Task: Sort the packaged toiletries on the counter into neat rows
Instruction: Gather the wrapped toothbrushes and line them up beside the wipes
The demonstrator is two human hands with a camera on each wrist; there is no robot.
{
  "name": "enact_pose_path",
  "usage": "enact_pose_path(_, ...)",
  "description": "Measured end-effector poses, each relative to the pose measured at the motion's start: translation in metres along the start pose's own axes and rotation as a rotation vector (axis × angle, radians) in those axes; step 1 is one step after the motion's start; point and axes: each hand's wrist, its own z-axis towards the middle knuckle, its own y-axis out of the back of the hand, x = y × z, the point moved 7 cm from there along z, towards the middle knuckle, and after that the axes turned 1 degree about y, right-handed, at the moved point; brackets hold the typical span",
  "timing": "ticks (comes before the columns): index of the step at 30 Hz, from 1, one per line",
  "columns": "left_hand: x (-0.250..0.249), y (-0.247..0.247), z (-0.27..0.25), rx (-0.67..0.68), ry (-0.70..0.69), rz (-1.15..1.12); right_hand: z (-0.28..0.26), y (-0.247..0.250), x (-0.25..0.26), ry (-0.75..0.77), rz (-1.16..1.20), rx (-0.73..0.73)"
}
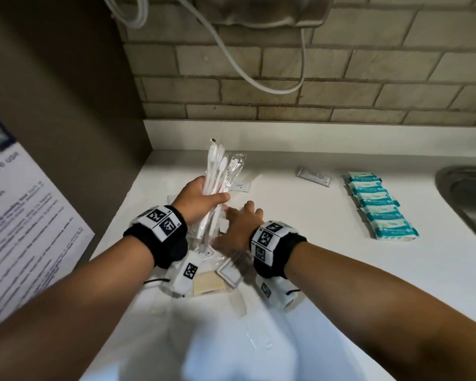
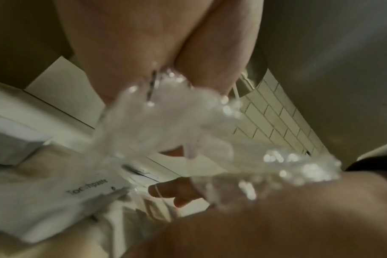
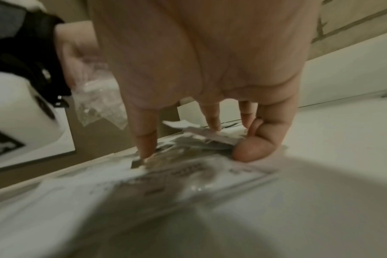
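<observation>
Gripping a bundle of wrapped toothbrushes (image 1: 216, 182), the left hand (image 1: 197, 200) has its fingers and thumb curled round the clear sleeves, and the bundle leans up and away toward 12 o'clock above the white counter (image 1: 327, 259). Just at 4 o'clock of it, the right hand (image 1: 238, 225) reaches down with spread, mostly straight fingers (image 3: 144, 144) whose tips press onto a loose pile of clear and white packets (image 1: 226, 259) lying on the counter beneath both wrists; it presses rather than closes on anything (the right wrist view shows the little finger bent against the counter beside a packet's edge). In the left wrist view the crinkled wrap of the bundle fills the middle, blurred, and a white sachet (image 2: 86, 190) printed "Toothpaste" lies flat below it. A tan soap bar (image 1: 208, 284) sits in the pile at 6 o'clock of the left hand. Well apart at 3 o'clock, a neat row of teal-and-white packs (image 1: 379, 206) runs along the counter, each touching the next, with one small white sachet (image 1: 313, 176) alone at 10 o'clock of the row. A steel sink (image 1: 470, 199) sits at the far 3 o'clock edge, and a white cable (image 1: 261, 78) loops down the tan tiled wall (image 1: 368, 86) at 12 o'clock.
</observation>
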Motion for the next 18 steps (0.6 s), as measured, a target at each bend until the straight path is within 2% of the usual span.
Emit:
enact_pose_path(3,-0.007,-0.004,-0.005,0.008,-0.017,-0.016,-0.015,0.014,-0.01,0.071,0.103,0.028)
enact_pose_path(6,-0.014,-0.013,-0.006,0.025,-0.039,-0.054,-0.04,0.037,-0.045,0.085,0.178,0.022)
enact_pose_path(8,-0.019,-0.021,-0.005,0.033,-0.054,-0.076,-0.056,0.049,-0.082,0.011,0.064,-0.01)
enact_pose_path(10,-0.023,-0.031,-0.004,0.049,-0.069,-0.081,-0.074,0.052,-0.121,-0.112,-0.089,0.019)
enact_pose_path(12,-0.027,-0.045,-0.004,0.078,-0.08,-0.069,-0.091,0.048,-0.151,-0.212,-0.146,0.063)
enact_pose_path(15,-0.034,-0.063,-0.004,0.119,-0.097,-0.071,-0.101,0.039,-0.158,-0.206,-0.034,0.041)
enact_pose_path(18,-0.038,-0.075,-0.004,0.15,-0.122,-0.048,-0.099,0.033,-0.136,-0.107,0.023,0.07)
